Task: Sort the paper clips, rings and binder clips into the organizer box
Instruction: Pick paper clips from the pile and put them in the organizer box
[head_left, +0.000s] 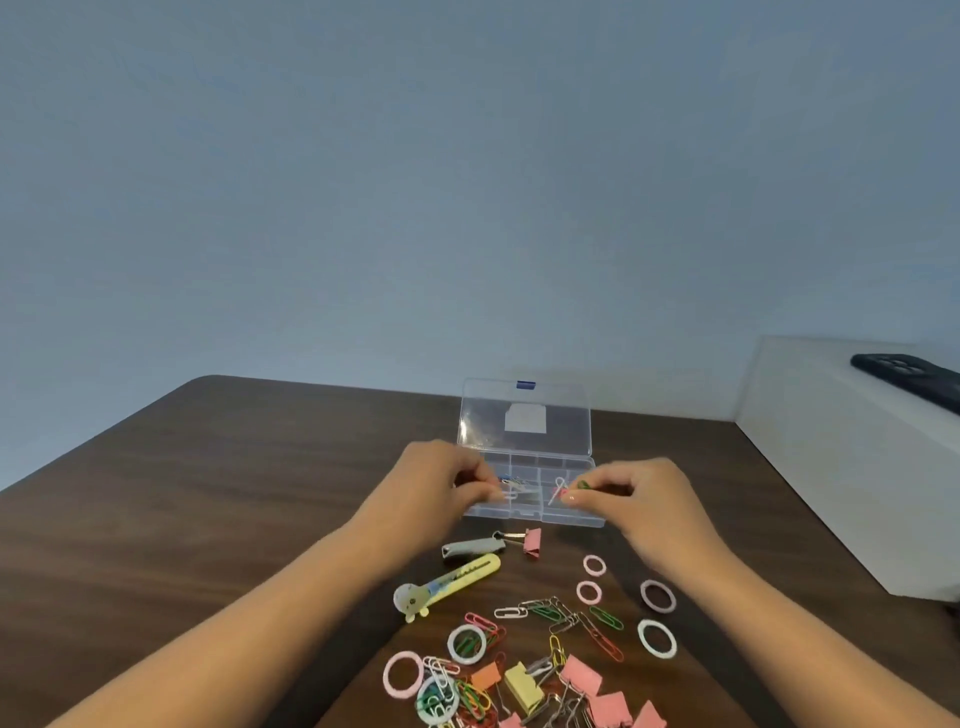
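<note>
A clear plastic organizer box (524, 514) lies open on the dark wooden table, its lid (524, 418) standing up at the back. My left hand (441, 486) is over the box's left side, fingers pinched on a white paper clip (508, 495). My right hand (644, 501) hovers over the right side, pinching a green paper clip (583, 485). A few clips lie in the compartments. Near me sits a pile of coloured paper clips (561, 618), rings (657, 639) and pink binder clips (597, 686). One pink binder clip (531, 540) lies just in front of the box.
A yellow utility cutter (452, 584) and a grey nail clipper (472, 547) lie between the box and the pile. A white ledge (852, 467) with a dark phone (914, 379) on it borders the table's right side. A blue wall rises behind.
</note>
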